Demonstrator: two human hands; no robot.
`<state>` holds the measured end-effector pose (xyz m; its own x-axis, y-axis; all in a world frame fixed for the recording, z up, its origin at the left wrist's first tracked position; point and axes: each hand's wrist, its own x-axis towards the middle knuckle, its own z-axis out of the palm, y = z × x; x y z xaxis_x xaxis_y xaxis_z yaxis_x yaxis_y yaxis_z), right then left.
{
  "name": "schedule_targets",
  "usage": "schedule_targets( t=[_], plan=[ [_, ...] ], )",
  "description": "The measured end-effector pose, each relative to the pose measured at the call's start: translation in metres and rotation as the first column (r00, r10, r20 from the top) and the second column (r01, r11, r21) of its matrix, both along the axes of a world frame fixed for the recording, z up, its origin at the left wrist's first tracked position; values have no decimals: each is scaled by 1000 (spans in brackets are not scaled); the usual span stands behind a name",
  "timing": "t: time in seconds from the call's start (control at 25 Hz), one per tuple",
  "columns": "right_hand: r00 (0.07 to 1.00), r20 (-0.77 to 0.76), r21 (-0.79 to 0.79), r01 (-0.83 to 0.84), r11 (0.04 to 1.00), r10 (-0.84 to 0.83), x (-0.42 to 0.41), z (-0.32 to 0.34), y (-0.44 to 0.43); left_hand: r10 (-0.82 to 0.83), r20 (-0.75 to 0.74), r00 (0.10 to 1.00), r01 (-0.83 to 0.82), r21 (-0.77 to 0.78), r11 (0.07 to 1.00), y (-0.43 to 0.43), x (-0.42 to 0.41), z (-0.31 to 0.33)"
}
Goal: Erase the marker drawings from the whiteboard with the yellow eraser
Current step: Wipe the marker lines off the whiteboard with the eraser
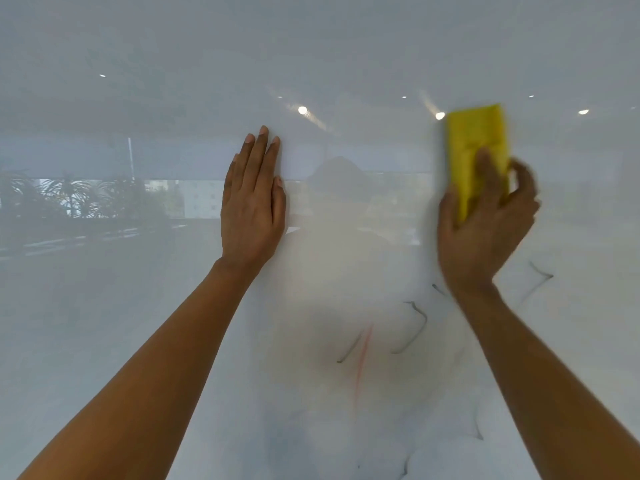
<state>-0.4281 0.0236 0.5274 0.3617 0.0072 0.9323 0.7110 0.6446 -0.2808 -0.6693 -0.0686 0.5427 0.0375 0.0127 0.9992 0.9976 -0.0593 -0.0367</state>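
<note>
A glossy whiteboard (pixel 145 323) fills the whole view. My right hand (pixel 485 230) grips the yellow eraser (pixel 476 143) at upper right, thumb and fingers wrapped round its lower half, holding it upright against the board; both are blurred. My left hand (pixel 254 199) lies flat on the board left of centre, fingers straight and together. Faint black marker strokes (pixel 414 327) and a smeared red streak (pixel 363 358) sit below and between my hands. More thin black marks (pixel 538 275) lie right of my right wrist.
The board surface mirrors ceiling lights (pixel 302 110), plants at the left (pixel 69 199) and a dim figure in the middle. A few small black marks (pixel 478 429) lie near the bottom edge.
</note>
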Motion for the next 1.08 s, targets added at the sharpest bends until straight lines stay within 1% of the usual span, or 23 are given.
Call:
schedule_targets(
  t=[0.04, 0.08, 0.12, 0.16, 0.24, 0.32, 0.36, 0.44, 0.48, 0.52, 0.56, 0.6, 0.64, 0.68, 0.72, 0.76, 0.8, 0.84, 0.88, 0.92, 0.96, 1.0, 1.08],
  plan=[
    [988, -155, -51, -13, 999, 5, -3, 25, 0, 9, -2, 1000, -9, 2, 1000, 1, 0, 0],
    [970, -242, -83, -26, 996, 6, -9, 45, -3, 19, -4, 1000, -19, 7, 1000, 1, -1, 0],
    [969, -248, -98, -20, 995, -6, -19, 59, -8, 29, -6, 1000, -29, 15, 999, 2, -1, 0],
    [984, -178, -87, 9, 996, -25, -29, 64, -11, 36, -9, 999, -36, 21, 999, 3, -1, 0],
    [993, 111, 36, 24, 999, -28, -55, 48, -23, 46, -12, 999, -46, 34, 998, 4, -3, 0],
    [911, 409, 161, -20, 987, -49, -74, 11, -33, 54, -30, 998, -53, 44, 998, 5, -4, -1],
    [858, 509, 190, -38, 981, -65, -77, -6, -35, 49, -38, 998, -47, 45, 998, 6, -4, -1],
    [788, 611, 198, -68, 978, -69, -65, -26, -31, 39, -42, 998, -37, 50, 998, 5, -5, -1],
    [785, 618, 183, -86, 979, -47, -52, -30, -26, 44, -40, 998, -42, 56, 998, 5, -5, -2],
    [811, 584, 163, -92, 982, -21, -37, -31, -18, 52, -38, 998, -50, 62, 997, 6, -5, -2],
    [864, 503, 137, -76, 988, -3, -23, -28, -11, 58, -37, 998, -55, 66, 996, 6, -5, -2],
    [929, 369, 99, -46, 994, 6, -9, -22, -4, 60, -35, 998, -57, 67, 996, 7, -5, -2],
    [981, 192, 43, -28, 999, 19, 2, -14, 1, 61, -33, 998, -59, 68, 996, 7, -5, -2],
    [1000, 8, -10, -27, 1000, 28, 9, -6, 3, 63, -31, 998, -61, 68, 996, 8, -5, -2],
    [992, -125, -44, -30, 999, 25, 10, -2, 5, 65, -29, 997, -63, 68, 996, 8, -4, -3],
    [987, -163, -46, -22, 999, 15, 8, -3, 5, 70, -28, 997, -68, 69, 995, 8, -5, -3],
    [995, -105, -25, -2, 1000, 0, 4, -11, 5, 75, -26, 997, -73, 70, 995, 8, -5, -3],
    [1000, 21, 15, 7, 1000, -8, -1, -27, 4, 79, -24, 997, -77, 72, 994, 8, -5, -2],
    [983, 184, 61, -3, 998, -8, -6, -50, 3, 81, -21, 997, -79, 73, 994, 9, -5, -3],
    [935, 353, 107, -22, 994, -17, -10, -77, -1, 83, -18, 996, -82, 76, 994, 8, -5, -3],
    [865, 500, 142, -37, 989, -40, -13, -104, -4, 90, -17, 996, -89, 78, 993, 8, -6, -3],
    [794, 604, 171, -40, 984, -73, -11, -128, -6, 101, -17, 995, -99, 76, 992, 9, -5, -3],
    [703, 701, 210, -42, 977, -121, 3, -149, -2, 126, -7, 992, -125, 66, 990, 10, -3, -3]
  ],
)
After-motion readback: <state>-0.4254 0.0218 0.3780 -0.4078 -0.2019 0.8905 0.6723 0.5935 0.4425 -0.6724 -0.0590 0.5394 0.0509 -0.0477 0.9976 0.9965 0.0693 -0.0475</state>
